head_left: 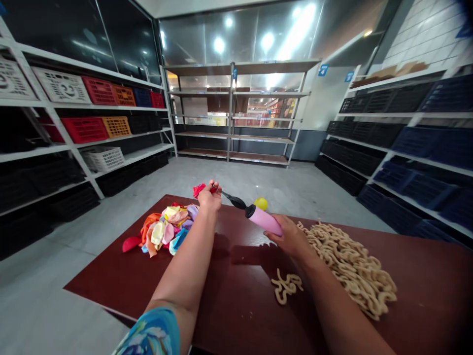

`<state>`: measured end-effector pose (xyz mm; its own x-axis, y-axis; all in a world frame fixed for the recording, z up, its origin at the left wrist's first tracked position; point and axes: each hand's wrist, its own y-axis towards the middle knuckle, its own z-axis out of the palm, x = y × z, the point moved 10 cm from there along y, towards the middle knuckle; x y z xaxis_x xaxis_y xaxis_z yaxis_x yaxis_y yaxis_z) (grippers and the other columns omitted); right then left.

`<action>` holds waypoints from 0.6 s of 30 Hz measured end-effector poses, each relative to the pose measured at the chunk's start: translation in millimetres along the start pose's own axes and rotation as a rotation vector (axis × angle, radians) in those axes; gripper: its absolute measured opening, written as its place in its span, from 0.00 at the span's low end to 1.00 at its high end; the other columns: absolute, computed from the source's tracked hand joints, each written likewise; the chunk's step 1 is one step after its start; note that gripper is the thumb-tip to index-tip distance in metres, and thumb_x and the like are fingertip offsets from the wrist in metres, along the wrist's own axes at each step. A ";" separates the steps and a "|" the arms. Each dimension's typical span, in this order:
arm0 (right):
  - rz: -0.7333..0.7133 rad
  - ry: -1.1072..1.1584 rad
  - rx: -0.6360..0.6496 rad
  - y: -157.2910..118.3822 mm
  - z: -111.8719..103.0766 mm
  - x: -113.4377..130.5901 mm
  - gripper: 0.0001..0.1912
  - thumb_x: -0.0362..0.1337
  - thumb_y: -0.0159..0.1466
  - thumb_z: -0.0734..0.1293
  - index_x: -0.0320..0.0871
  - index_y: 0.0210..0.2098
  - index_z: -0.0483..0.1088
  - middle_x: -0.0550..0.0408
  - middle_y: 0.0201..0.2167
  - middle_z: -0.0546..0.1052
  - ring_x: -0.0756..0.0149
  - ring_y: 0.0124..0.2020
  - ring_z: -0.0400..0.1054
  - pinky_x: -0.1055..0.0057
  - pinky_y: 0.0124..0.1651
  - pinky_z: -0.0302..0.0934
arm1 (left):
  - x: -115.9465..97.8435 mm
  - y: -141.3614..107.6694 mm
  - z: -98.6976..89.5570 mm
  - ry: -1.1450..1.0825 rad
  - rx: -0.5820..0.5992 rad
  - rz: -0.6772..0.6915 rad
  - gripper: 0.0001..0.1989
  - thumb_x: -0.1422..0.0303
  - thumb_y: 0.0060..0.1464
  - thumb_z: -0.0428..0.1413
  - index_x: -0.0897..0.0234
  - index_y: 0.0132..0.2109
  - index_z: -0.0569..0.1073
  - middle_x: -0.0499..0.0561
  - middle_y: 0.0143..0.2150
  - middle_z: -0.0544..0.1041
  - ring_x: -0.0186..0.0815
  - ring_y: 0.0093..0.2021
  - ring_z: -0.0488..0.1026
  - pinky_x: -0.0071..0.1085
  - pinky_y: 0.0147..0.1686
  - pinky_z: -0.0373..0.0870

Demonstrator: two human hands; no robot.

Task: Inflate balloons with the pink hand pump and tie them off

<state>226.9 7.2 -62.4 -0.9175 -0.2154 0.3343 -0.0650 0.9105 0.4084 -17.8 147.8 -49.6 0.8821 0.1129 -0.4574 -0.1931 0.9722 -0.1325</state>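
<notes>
Right hand [291,237] grips the pink pump [265,220]; left hand [210,197] pinches a red balloon [199,190] at the nozzle [236,201] (exact seating unclear). Between the hands, nozzle alignment should be kept straight, the balloon's neck held snugly.

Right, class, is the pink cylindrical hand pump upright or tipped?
Tipped: the pump is slanted in the right hand, its black nozzle toward the left hand.

Showing pink and black on the balloon pump [264,220], reddish brown on the table [236,305], tan on strands [351,266]; mixing red, orange, cream and lilac among balloons [168,230]; swirling white over blue on the sleeve [155,331].
</notes>
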 end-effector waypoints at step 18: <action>0.020 -0.067 -0.004 -0.9 -1.0 5.3 0.22 0.44 0.55 0.65 0.45 0.48 0.64 0.49 0.43 0.69 0.58 0.45 0.63 0.64 0.46 0.56 | 22.2 -17.9 13.9 0.154 0.127 0.083 0.14 0.84 0.44 0.49 0.61 0.37 0.61 0.45 0.30 0.70 0.27 0.24 0.70 0.24 0.26 0.65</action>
<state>222.5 4.9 -60.1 -0.9428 -0.1733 0.2849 -0.0452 0.9129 0.4056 11.3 135.8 -45.2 0.7871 0.1707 -0.5927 -0.1983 0.9800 0.0188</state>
